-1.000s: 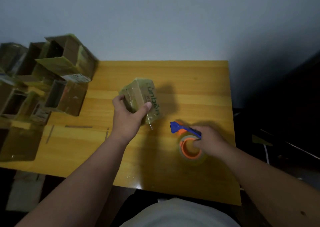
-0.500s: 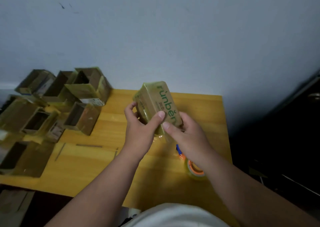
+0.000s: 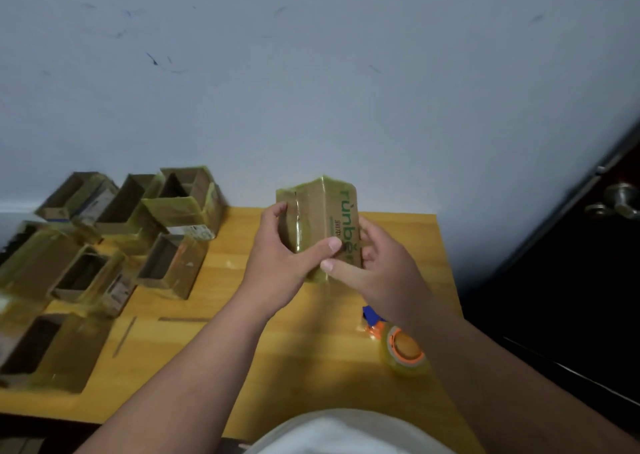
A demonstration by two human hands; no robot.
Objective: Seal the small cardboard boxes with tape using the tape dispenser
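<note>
A small cardboard box (image 3: 320,211) with green lettering and shiny tape on its faces is held up above the wooden table (image 3: 242,343). My left hand (image 3: 280,263) grips its left side, thumb across the front. My right hand (image 3: 377,270) holds its right side, thumb on the lower front. The tape dispenser (image 3: 401,349), an orange hub with a clear tape roll and a blue tip, lies on the table near the right edge, partly hidden by my right forearm.
Several open, tape-covered cardboard boxes (image 3: 104,246) crowd the table's left side, up to the wall. A dark door with a metal knob (image 3: 620,201) stands to the right of the table. The table's right edge is close to the dispenser.
My right hand let go of the tape dispenser, which now lies on the table, and took hold of the box. Both hands lifted the box higher and turned it.
</note>
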